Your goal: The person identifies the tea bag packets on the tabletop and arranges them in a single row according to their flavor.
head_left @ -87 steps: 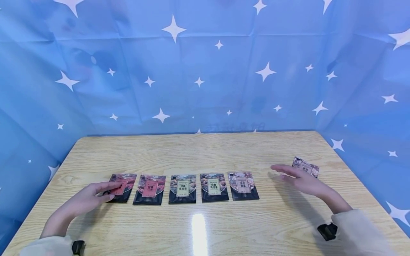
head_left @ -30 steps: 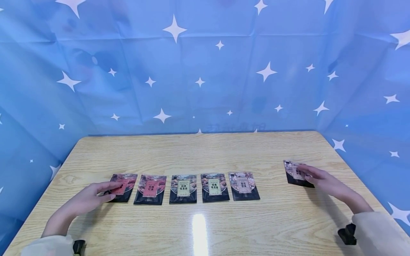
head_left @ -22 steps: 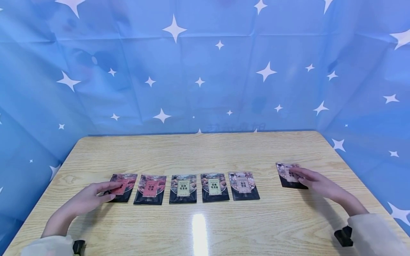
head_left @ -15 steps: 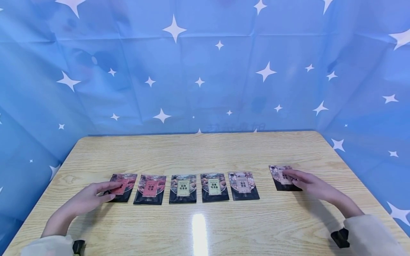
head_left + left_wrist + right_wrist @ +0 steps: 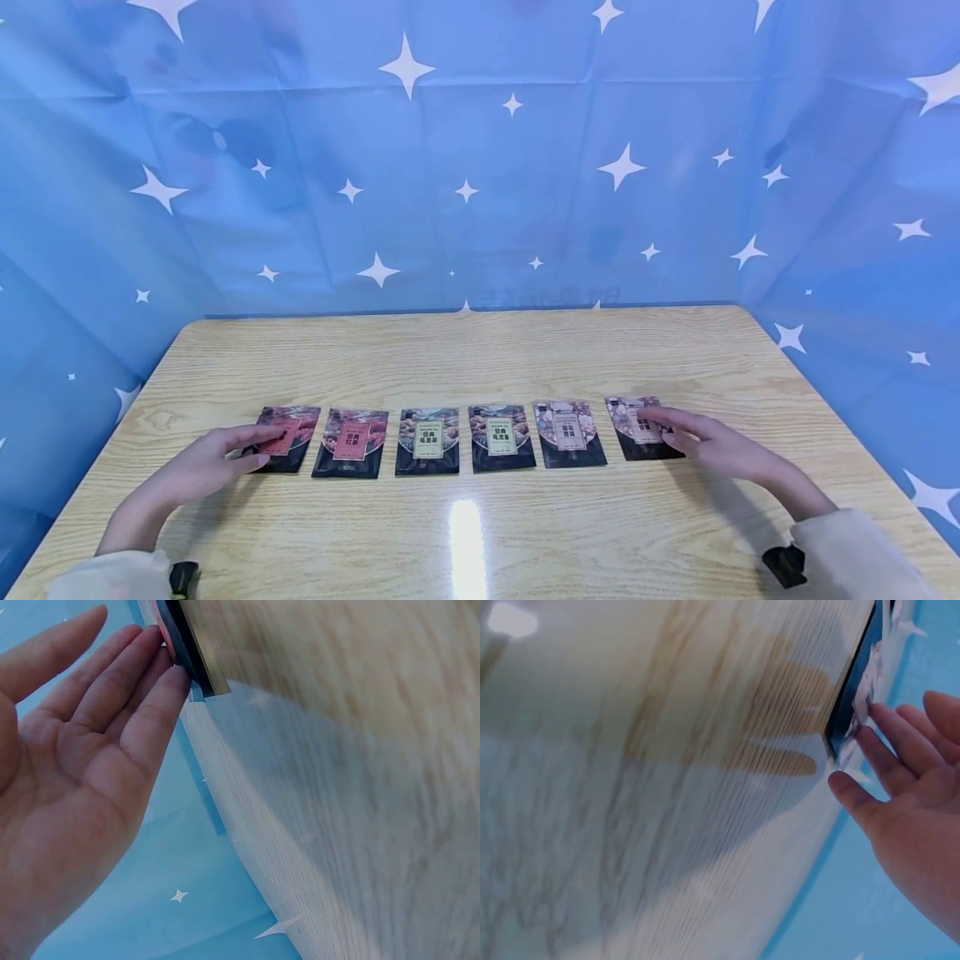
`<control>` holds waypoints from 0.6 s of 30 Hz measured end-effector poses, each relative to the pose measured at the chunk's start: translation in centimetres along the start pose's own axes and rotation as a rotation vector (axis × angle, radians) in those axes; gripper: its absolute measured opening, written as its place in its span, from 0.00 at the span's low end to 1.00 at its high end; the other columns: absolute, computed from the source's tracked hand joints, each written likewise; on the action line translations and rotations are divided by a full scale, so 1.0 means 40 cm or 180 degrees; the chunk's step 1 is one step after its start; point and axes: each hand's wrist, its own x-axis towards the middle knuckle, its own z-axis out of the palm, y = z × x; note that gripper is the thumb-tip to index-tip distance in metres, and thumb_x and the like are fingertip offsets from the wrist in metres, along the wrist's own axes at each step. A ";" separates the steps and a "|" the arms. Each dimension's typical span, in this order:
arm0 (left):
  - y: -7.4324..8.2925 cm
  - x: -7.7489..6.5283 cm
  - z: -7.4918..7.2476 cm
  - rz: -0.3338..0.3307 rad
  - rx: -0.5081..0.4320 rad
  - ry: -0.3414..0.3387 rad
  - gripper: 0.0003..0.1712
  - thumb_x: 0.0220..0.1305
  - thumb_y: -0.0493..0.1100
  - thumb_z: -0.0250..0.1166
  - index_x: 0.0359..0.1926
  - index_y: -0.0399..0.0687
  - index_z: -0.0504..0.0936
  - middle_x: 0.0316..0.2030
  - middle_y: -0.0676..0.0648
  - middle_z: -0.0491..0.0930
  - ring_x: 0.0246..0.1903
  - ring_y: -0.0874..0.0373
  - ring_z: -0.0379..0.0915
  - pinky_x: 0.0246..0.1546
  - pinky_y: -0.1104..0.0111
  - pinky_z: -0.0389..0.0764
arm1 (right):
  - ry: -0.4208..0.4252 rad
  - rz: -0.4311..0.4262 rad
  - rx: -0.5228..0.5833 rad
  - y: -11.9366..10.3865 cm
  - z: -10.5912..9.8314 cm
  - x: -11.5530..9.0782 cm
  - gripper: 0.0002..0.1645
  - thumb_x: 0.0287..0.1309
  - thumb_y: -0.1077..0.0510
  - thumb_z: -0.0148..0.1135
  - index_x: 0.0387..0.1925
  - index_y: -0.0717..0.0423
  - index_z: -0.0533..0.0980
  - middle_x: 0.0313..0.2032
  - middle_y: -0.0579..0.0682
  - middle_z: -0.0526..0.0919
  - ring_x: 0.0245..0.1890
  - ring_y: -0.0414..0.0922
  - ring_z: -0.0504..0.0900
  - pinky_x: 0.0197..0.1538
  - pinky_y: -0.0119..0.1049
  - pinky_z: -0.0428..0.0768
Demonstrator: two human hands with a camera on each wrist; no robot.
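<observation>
A row of flat tea sachets lies on the wooden table in the head view. From left come two red ones, a covered red sachet (image 5: pixel 302 427) and a second red sachet (image 5: pixel 350 450). Two green-labelled oolong sachets, one (image 5: pixel 427 442) beside the other (image 5: pixel 502 440), lie mid-row. A pink floral sachet (image 5: pixel 570 437) follows, then a matching rightmost pink sachet (image 5: pixel 628 429). My left hand (image 5: pixel 198 471) rests its extended fingertips on the leftmost red sachet. With fingers extended, my right hand (image 5: pixel 716 450) touches the rightmost pink sachet, covering part of its label.
The pale wood table (image 5: pixel 480 358) has rounded far corners. A blue star-patterned cloth (image 5: pixel 480 167) hangs behind it and along both sides. A bright light reflection falls on the front middle of the table.
My right hand has come down on the far-right pink sachet and slid it left and nearer, turning it upright at the row's right end. My left hand has stayed put.
</observation>
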 end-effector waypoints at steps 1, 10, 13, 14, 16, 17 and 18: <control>0.000 0.000 0.000 -0.0005 0.0005 0.0003 0.28 0.65 0.40 0.56 0.61 0.29 0.64 0.58 0.25 0.61 0.57 0.27 0.53 0.49 0.48 0.72 | -0.0008 -0.0012 -0.0001 -0.001 0.002 0.001 0.25 0.69 0.61 0.41 0.65 0.64 0.58 0.64 0.71 0.52 0.62 0.69 0.48 0.57 0.56 0.65; -0.001 -0.001 0.001 0.0004 0.0020 0.0027 0.27 0.65 0.40 0.56 0.61 0.29 0.65 0.58 0.26 0.62 0.57 0.27 0.53 0.48 0.48 0.72 | 0.0019 -0.0174 -0.0060 -0.014 0.017 0.005 0.25 0.68 0.63 0.41 0.65 0.64 0.58 0.63 0.69 0.56 0.62 0.69 0.51 0.55 0.62 0.63; 0.001 -0.001 0.002 0.0017 0.0026 0.0037 0.27 0.64 0.40 0.57 0.61 0.29 0.65 0.58 0.26 0.62 0.57 0.27 0.54 0.49 0.48 0.72 | 0.0002 -0.0178 -0.0104 -0.018 0.018 0.004 0.25 0.69 0.63 0.41 0.65 0.64 0.58 0.63 0.69 0.57 0.61 0.68 0.52 0.55 0.59 0.66; 0.002 -0.001 0.002 0.0017 0.0024 0.0040 0.27 0.64 0.40 0.57 0.61 0.29 0.65 0.58 0.26 0.62 0.57 0.27 0.54 0.49 0.48 0.72 | -0.0002 -0.0173 -0.0116 -0.018 0.017 0.004 0.25 0.69 0.63 0.41 0.65 0.64 0.58 0.63 0.69 0.57 0.61 0.68 0.52 0.55 0.58 0.67; 0.003 -0.001 0.003 0.0019 0.0032 0.0046 0.27 0.64 0.40 0.56 0.61 0.29 0.65 0.58 0.26 0.62 0.57 0.27 0.54 0.49 0.48 0.72 | -0.0016 -0.0149 -0.0111 -0.019 0.017 0.003 0.25 0.69 0.62 0.41 0.65 0.64 0.58 0.63 0.69 0.57 0.62 0.68 0.52 0.56 0.54 0.68; 0.004 -0.001 0.003 0.0017 0.0047 0.0051 0.27 0.65 0.40 0.56 0.61 0.29 0.65 0.57 0.26 0.62 0.57 0.27 0.54 0.49 0.48 0.72 | -0.0017 -0.0138 -0.0109 -0.019 0.016 0.003 0.25 0.69 0.62 0.41 0.65 0.63 0.58 0.63 0.69 0.56 0.62 0.68 0.52 0.57 0.50 0.69; 0.005 -0.001 0.004 0.0011 0.0064 0.0059 0.27 0.65 0.39 0.56 0.61 0.29 0.65 0.57 0.26 0.62 0.57 0.27 0.54 0.49 0.48 0.72 | -0.0019 -0.0132 -0.0106 -0.019 0.016 0.003 0.25 0.69 0.62 0.41 0.65 0.63 0.58 0.63 0.69 0.56 0.62 0.68 0.52 0.57 0.46 0.70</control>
